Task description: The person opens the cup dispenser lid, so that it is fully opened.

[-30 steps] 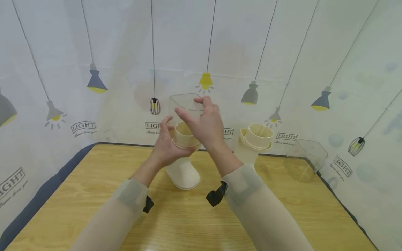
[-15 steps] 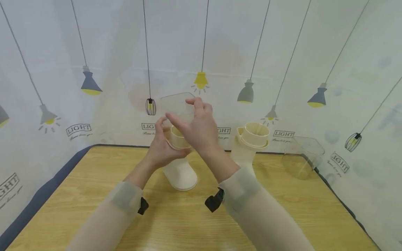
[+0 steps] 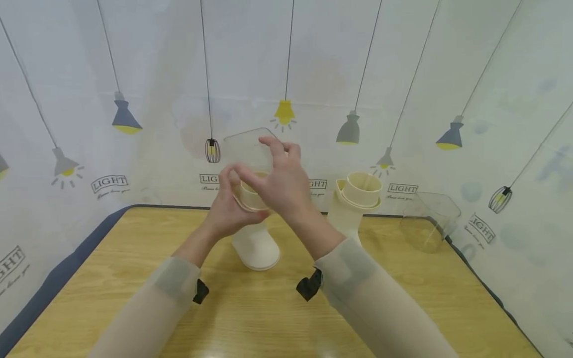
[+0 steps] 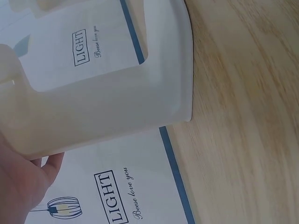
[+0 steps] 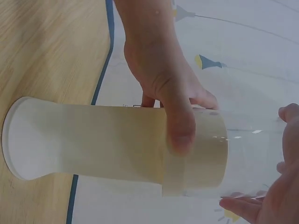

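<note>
A cream plastic stand (image 3: pixel 259 248) with a wide foot is upright on the table; a round collar (image 5: pixel 205 149) forms its top. My left hand (image 3: pixel 228 211) grips the stand just below the collar, thumb at the front. A clear plastic container (image 3: pixel 246 146) is over the collar, and its lower end overlaps the collar in the right wrist view. My right hand (image 3: pixel 284 181) holds this container, thumb on the near side and fingers round the right. In the head view the right thumb meets the left fingers. The left wrist view shows the stand's side (image 4: pixel 107 112).
A second cream stand (image 3: pixel 344 219) with a similar collar is at the back right of the wooden table (image 3: pixel 259 318). Farther right, another clear container (image 3: pixel 429 221) rests near the table's edge. Behind everything hangs a white backdrop (image 3: pixel 403 64) printed with lamps.
My right hand has come down and to the left, its thumb now close against the left fingers. My left hand keeps its grip. The whole head view has shifted slightly.
</note>
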Demonstrator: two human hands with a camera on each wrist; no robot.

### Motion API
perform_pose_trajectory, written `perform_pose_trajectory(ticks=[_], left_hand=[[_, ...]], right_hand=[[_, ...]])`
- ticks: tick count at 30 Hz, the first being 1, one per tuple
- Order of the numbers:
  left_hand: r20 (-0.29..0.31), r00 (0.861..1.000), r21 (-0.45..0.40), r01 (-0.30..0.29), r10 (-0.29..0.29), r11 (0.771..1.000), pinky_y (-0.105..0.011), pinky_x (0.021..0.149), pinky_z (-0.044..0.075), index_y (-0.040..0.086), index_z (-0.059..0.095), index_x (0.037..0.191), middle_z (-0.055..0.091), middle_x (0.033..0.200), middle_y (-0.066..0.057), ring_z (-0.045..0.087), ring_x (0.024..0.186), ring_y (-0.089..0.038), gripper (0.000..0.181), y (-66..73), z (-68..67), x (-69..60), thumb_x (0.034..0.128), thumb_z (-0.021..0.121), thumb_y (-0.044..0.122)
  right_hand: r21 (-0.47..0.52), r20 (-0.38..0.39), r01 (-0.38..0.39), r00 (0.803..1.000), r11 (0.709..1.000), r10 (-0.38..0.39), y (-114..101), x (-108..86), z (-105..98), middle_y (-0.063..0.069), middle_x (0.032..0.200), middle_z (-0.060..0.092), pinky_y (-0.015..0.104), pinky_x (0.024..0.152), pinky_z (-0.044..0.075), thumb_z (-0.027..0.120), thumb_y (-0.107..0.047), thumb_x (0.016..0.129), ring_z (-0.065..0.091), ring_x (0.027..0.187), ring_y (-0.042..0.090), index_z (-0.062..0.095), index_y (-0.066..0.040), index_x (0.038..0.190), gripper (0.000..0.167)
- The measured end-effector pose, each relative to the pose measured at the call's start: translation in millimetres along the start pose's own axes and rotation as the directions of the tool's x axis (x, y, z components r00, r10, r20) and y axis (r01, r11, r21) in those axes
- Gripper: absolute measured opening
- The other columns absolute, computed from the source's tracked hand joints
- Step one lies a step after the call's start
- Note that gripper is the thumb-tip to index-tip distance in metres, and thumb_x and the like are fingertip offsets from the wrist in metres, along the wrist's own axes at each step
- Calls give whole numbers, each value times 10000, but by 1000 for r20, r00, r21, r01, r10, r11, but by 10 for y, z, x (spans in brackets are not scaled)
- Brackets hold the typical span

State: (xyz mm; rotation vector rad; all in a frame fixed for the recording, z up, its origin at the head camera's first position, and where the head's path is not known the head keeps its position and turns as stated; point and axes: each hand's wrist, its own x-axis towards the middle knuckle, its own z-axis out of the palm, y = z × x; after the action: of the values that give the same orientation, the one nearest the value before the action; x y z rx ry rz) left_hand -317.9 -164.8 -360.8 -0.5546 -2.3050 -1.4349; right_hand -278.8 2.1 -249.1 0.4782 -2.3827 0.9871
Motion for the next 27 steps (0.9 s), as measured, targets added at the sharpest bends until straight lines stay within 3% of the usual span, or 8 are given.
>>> perform_pose_trajectory(ticks=[4, 7, 15, 22, 27], left_hand=[[-3, 1000, 29, 29, -29, 999, -479, 967, 485, 366, 63, 1529, 462, 1386, -167, 549, 1166, -292, 1279, -16, -6, -5, 623, 962, 441], [6, 998, 25, 59, -59, 998, -477, 968, 490, 388, 56, 1533, 448, 1428, -151, 540, 1190, -284, 1293, -38, -41, -19, 615, 965, 453], [75, 996, -66, 48, -43, 997, -519, 1055, 412, 360, 31, 1554, 453, 1424, -91, 518, 1227, -265, 1309, -100, -201, -5, 648, 975, 337], [141, 987, -110, 90, -74, 990, -609, 1091, 355, 377, 55, 1568, 404, 1478, -71, 471, 1292, -272, 1249, -123, -260, 21, 697, 949, 343], [141, 985, -102, 116, -101, 988, -553, 1079, 399, 357, 92, 1575, 384, 1499, -78, 459, 1314, -290, 1193, -129, -302, 15, 726, 929, 359]], right_hand=[[89, -25, -80, 996, 993, 82, 75, 15, -24, 165, 1345, 469, 385, 713, 533, 700, -695, 806, 598, 885, 219, 523, -308, 1426, 752], [152, -48, -85, 995, 985, 93, 113, -4, -38, 155, 1317, 482, 380, 767, 527, 708, -699, 797, 592, 1002, 198, 536, -312, 1413, 748], [257, -174, 52, 985, 965, -7, 159, -14, -154, 136, 1301, 496, 360, 836, 556, 764, -588, 816, 646, 1007, 217, 582, -258, 1380, 678], [319, -213, 105, 976, 942, -37, 259, -69, -497, 83, 1354, 472, 294, 790, 575, 779, -546, 825, 640, 1035, 195, 584, -264, 1378, 650], [327, -203, 91, 979, 941, -25, 385, -158, -784, 31, 1389, 447, 309, 799, 578, 770, -535, 838, 619, 1077, 162, 567, -346, 1378, 607]])
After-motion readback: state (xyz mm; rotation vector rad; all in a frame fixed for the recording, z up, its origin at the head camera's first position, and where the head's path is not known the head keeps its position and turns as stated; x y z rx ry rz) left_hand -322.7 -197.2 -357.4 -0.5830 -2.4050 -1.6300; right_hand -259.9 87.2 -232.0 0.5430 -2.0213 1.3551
